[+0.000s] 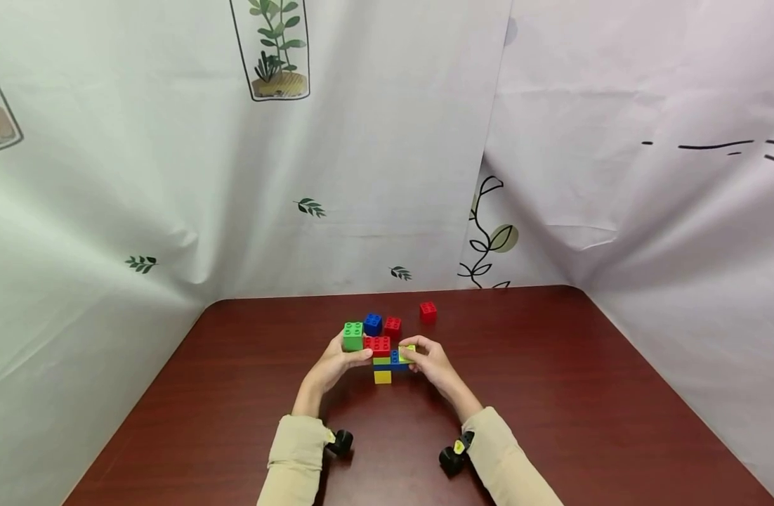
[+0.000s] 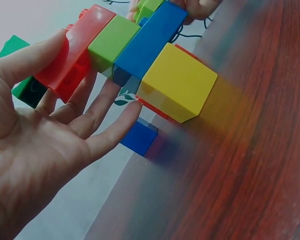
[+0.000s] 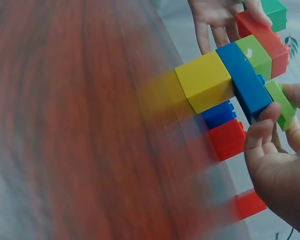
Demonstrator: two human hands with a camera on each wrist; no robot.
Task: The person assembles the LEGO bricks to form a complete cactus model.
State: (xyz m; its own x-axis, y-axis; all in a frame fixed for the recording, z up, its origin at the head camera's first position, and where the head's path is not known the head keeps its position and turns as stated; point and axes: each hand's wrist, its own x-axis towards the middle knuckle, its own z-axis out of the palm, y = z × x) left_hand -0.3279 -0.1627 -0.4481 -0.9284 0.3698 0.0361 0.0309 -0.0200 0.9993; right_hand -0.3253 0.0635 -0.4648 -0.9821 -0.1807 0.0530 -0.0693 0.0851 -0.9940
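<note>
A toy brick build stands between the two hands: a yellow brick (image 3: pixel 205 82) at the bottom, a long blue brick (image 2: pixel 152 42) across it, then a light green brick (image 2: pixel 115 42), a red brick (image 1: pixel 377 346) and a green brick (image 1: pixel 352 336) at the upper left. My left hand (image 1: pixel 330 367) grips the red brick, thumb on its near side. With thumb and fingers, my right hand (image 1: pixel 434 362) pinches a thin lime brick (image 3: pixel 282 106) over the blue brick's right end. In the right wrist view it looks tilted; whether it is seated, I cannot tell.
Behind the build, on the brown table (image 1: pixel 235 393), lie a loose blue brick (image 1: pixel 372 324) and a red brick (image 1: pixel 392 326). Another red brick (image 1: pixel 428 312) lies farther back to the right. A white printed curtain (image 1: pixel 387 176) hangs behind the table.
</note>
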